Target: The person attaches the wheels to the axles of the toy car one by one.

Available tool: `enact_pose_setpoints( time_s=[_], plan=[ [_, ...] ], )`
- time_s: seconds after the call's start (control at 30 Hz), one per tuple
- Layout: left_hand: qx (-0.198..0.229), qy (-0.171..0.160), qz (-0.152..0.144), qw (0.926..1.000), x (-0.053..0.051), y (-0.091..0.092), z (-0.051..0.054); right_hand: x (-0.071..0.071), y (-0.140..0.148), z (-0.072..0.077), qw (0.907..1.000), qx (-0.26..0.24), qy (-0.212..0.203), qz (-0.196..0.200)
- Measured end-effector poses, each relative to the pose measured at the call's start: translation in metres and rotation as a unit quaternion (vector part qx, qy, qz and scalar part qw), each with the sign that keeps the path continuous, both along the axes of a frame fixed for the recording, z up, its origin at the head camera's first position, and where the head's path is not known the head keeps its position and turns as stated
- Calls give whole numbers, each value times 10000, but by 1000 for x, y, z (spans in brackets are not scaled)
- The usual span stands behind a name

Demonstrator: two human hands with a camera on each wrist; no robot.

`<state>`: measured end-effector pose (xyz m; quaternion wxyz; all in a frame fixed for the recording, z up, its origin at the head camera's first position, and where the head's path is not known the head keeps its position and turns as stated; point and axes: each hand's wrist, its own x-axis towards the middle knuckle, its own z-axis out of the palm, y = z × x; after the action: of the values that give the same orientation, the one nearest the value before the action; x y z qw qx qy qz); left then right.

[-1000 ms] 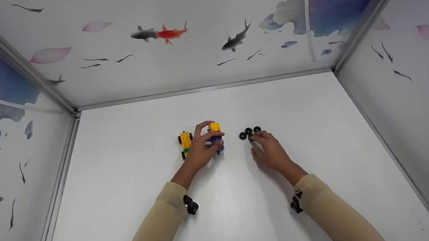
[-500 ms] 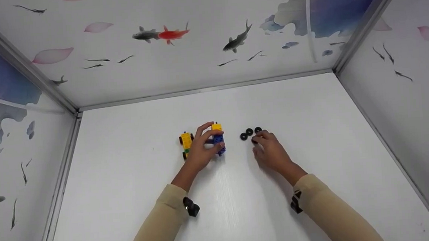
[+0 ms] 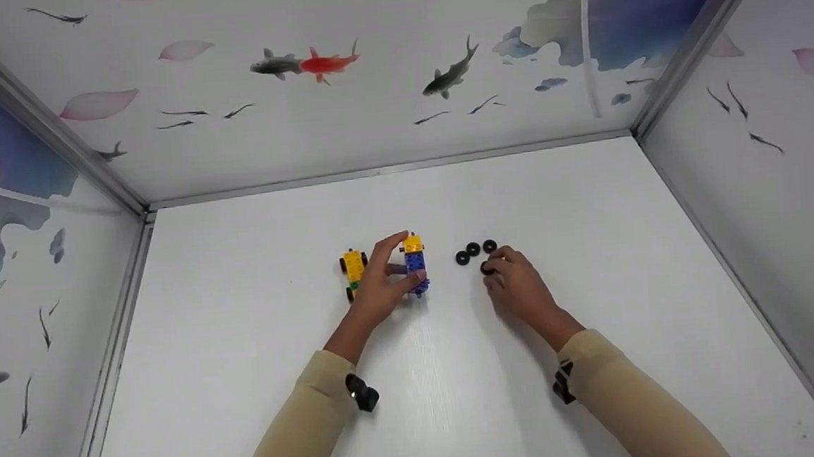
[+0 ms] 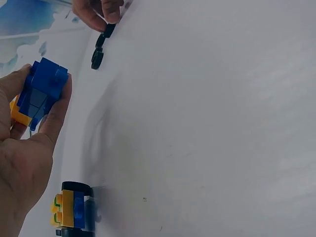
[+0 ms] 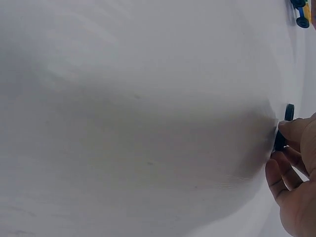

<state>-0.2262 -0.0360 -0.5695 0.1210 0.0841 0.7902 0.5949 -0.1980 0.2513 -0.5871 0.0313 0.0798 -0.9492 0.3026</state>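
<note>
My left hand (image 3: 379, 287) grips a toy brick car body (image 3: 414, 260), blue with a yellow block at its far end. In the left wrist view, the blue underside of this car body (image 4: 47, 81) faces the camera, between thumb and fingers. To its right, my right hand (image 3: 522, 288) pinches a black toy wheel (image 3: 487, 268) at the table surface. In the right wrist view that wheel (image 5: 280, 141) shows edge-on, partly covered by the fingers. Three more black wheels (image 3: 473, 249) lie just beyond the right fingertips.
Left of the left hand stands a second toy car (image 3: 354, 265), yellow and green on top with black wheels, partly hidden by that hand. The white table (image 3: 246, 365) is bounded by printed panels (image 3: 373, 139) at the back and both sides.
The right hand has drawn one wheel slightly toward me and right, away from the other three. The left hand has turned the car body a little, so more of its blue part shows.
</note>
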Motion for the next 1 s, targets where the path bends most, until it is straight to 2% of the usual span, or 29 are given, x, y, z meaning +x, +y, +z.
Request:
enact_pose_setpoints(
  time_s=[0.2,0.47,0.6,1.0],
  plan=[
    [85,-105,-4,9999,2,1,1,1,3,-3,9999,5,12,-110],
    [639,-52,-75,9979,3,-2,-4,1,4,1,9997,-63,-4,-232],
    [746,-85,-99,9971,5,-2,-5,1,3,5,9995,-187,18,-244],
    [593,-395,-12,9975,9,3,1,2,-10,21,9950,-814,537,204]
  ],
)
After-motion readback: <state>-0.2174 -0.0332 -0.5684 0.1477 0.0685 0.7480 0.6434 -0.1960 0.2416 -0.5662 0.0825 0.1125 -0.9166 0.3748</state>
